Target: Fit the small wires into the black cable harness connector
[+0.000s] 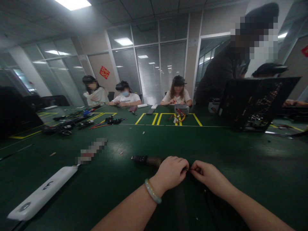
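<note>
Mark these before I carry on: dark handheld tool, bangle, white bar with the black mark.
Dark handheld tool [150, 160]: head view, front of its brownish grip.
Bangle [150, 192]: head view, middle of its band.
White bar [43, 195]: head view, middle of its upper face.

A hand has good room to slide over the green surface [110, 179] between the long white bar [51, 189] and the left hand [171, 170]. The dark tool [146, 159] pokes out to the left from behind that hand, so it blocks the way there. The tips of the left hand and the right hand [205, 175] almost meet, with just a thin gap between them. To the right of the right hand there is wide room. Farther back on the right, the big black box [258, 102] stands up like a wall. Straight ahead, the way is open up to the gray box [182, 109] with its wires. Far left, a messy pile of black cables [68, 124] is in the way.
</note>
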`<state>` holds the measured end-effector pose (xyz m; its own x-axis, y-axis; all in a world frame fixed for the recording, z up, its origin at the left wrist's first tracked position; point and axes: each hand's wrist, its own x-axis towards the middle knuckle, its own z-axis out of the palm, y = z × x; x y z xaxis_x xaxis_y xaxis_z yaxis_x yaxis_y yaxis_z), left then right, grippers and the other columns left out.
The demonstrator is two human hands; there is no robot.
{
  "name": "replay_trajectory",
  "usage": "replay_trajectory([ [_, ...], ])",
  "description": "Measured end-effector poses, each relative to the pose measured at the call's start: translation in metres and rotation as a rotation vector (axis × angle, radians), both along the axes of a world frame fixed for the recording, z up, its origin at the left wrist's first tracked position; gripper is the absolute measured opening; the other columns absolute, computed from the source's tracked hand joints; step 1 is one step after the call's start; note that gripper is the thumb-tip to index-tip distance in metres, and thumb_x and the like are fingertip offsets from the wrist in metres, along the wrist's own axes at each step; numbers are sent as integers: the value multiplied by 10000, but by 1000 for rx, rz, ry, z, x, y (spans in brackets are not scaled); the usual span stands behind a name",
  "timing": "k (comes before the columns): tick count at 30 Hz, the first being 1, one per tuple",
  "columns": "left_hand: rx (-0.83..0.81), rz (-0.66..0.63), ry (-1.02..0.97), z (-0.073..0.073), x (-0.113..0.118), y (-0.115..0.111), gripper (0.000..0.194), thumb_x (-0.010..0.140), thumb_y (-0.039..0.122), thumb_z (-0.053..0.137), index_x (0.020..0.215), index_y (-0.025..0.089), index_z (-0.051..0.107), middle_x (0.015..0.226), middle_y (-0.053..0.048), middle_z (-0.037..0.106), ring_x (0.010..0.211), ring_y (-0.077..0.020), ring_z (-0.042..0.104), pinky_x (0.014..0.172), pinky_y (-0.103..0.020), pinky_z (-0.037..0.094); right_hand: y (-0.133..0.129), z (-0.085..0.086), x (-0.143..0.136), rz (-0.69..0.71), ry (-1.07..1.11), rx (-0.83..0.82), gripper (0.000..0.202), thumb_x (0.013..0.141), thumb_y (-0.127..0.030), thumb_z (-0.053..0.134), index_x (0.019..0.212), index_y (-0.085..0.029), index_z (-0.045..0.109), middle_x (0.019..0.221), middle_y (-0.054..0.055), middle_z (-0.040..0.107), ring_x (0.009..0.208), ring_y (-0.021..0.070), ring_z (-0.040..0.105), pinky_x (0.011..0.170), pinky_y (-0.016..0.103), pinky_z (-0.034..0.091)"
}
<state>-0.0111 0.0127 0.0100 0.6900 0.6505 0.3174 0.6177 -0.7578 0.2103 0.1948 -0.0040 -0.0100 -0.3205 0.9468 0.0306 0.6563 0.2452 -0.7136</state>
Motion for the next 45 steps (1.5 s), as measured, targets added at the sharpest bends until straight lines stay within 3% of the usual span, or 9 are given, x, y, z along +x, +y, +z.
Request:
replay_trajectory([
  [19, -14, -1, -20, -1, 0, 1, 76, 899, 237, 582, 972, 218, 572, 991, -4, 645, 940, -186, 598, 878, -329, 427, 2, -2, 0, -6, -18, 30, 119, 890, -292, 540, 861, -211, 622, 742, -16, 664, 658, 151, 609, 559, 226, 395],
  [23, -8, 8, -34, -1, 0, 1, 149, 875, 236, 616, 1012, 221, 558, 994, -2, 640, 944, -189, 594, 874, -327, 429, 3, -4, 0, 0, -11, 24, 120, 889, -288, 542, 849, -205, 618, 731, -16, 662, 651, 152, 604, 554, 225, 391],
  [32, -4, 0, -21, -2, 0, 1, 106, 869, 194, 599, 966, 209, 560, 979, -6, 634, 932, -192, 595, 876, -335, 437, -2, 7, -3, -28, -22, 29, 120, 880, -287, 550, 845, -201, 625, 727, -9, 656, 646, 149, 591, 556, 229, 384],
  [45, -1, -4, -12, -5, 1, 3, 116, 875, 212, 612, 980, 210, 563, 1007, -13, 633, 962, -199, 593, 886, -344, 432, -2, 6, -3, -38, -21, 40, 106, 869, -272, 563, 855, -193, 633, 724, -8, 661, 636, 144, 583, 556, 227, 380],
])
